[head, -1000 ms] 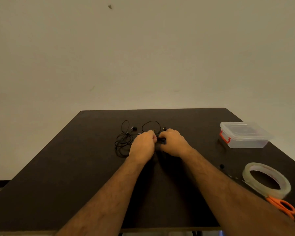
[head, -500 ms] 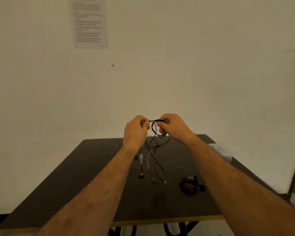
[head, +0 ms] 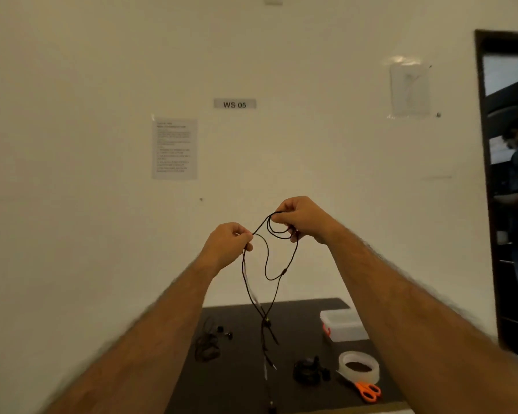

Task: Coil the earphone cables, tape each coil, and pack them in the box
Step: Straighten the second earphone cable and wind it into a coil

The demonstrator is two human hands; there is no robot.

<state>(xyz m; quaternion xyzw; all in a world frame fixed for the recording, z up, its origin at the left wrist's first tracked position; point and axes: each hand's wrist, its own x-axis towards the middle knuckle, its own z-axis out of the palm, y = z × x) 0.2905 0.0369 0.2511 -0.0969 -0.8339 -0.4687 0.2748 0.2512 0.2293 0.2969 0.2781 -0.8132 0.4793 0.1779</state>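
Pale wall rose behind the tabletop; above it, right hand pinched coiled earphone cable, left hand pinching the slack: loops wanted even tension.

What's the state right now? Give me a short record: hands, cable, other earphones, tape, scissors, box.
left hand: pinches cable, raised above table
right hand: holds small loops of cable
cable: mostly uncoiled, tail hangs to the table
loose earphones: on table, left
coiled earphones: on table, beside tape
tape: roll flat on table, right
scissors: near edge, by tape
box: on table, right
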